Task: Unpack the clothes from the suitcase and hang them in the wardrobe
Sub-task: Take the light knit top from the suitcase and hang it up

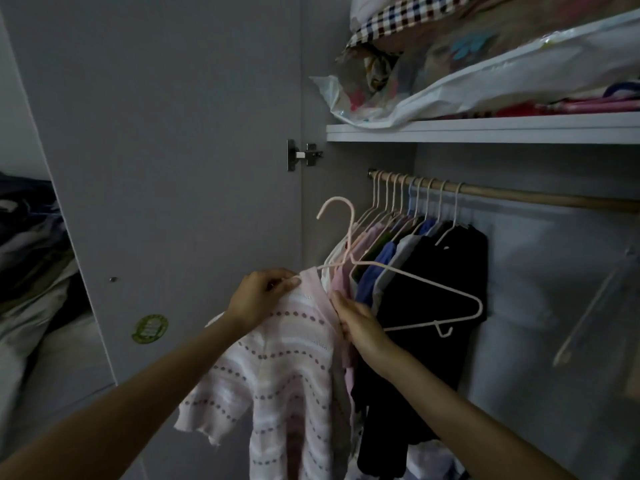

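A pale pink striped knit top (277, 368) hangs from my hands in front of the open wardrobe. My left hand (258, 297) pinches its shoulder together with one end of a pale pink wire hanger (415, 282). My right hand (360, 327) grips the top's neckline edge, just below the hanger's other arm, which sticks out bare to the right. The hanger's hook (337, 209) points up, off the rail. The wooden rail (519, 195) carries several hung garments (426, 271), pink, blue, grey and black.
The wardrobe door (166, 150) stands open on the left, with a green sticker (150, 329). A shelf (485, 129) above the rail holds bagged bedding (467, 64). Piled fabrics (31, 254) lie at far left. A clear plastic item (588, 306) hangs at right.
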